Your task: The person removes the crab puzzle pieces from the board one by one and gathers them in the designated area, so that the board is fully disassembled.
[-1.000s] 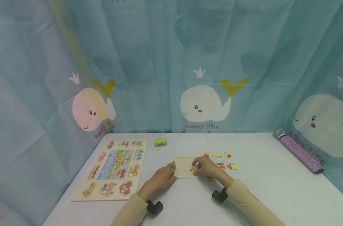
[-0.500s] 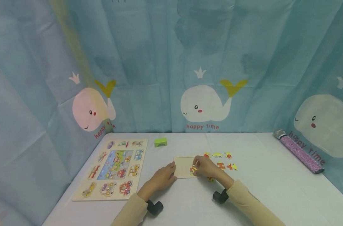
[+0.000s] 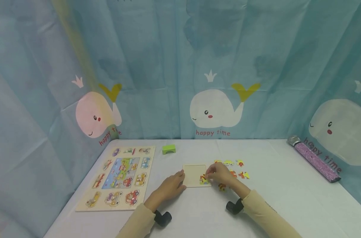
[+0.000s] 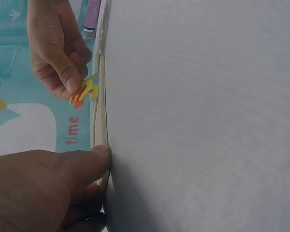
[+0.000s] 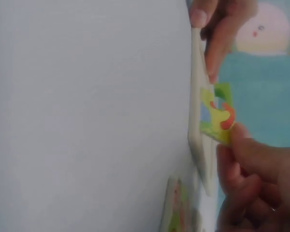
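A square wooden puzzle tray [image 3: 193, 176] lies on the white table. At its left edge, my left hand [image 3: 171, 187] holds the corner, the thumb on the near edge and the fingers along the side, as the left wrist view [image 4: 43, 188] partly shows. My right hand [image 3: 221, 174] pinches a yellow, red and green puzzle piece [image 5: 216, 113] between thumb and forefinger. That piece is tilted over the tray's near right corner in the head view; whether it touches the bottom I cannot tell. Several loose puzzle pieces [image 3: 244, 175] lie right of the tray, some partly behind the right hand.
Left of the tray lies a large vehicle peg puzzle board [image 3: 121, 173]. A green arch block [image 3: 169, 149] stands behind. At the far right rests a pink glittery microphone [image 3: 317, 160]. A whale-print curtain [image 3: 156, 112] hangs along the table's back.
My right hand has shifted slightly right and back, uncovering more of the pinched piece and a loose piece near the tray's right corner. My left hand has stayed in place.
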### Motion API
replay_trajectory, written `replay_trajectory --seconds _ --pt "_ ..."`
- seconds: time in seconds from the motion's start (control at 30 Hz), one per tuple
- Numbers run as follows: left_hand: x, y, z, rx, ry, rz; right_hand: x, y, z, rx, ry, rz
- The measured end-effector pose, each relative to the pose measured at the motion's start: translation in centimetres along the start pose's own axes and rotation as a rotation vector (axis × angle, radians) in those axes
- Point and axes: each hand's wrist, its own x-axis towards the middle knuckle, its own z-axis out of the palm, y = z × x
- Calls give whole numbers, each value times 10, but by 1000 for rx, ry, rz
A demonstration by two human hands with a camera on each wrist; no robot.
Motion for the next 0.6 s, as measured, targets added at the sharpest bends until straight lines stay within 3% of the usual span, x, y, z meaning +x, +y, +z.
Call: replay_trajectory --seconds 0.2,0.37,0.6 --pt "-1 -1 0 -4 5 6 -3 1 -3 6 -27 -15" --pt "-2 0 0 0 14 26 -15 7 -22 29 -27 -26" --pt "-4 -1 -2 9 22 28 -45 40 -65 81 -14 127"
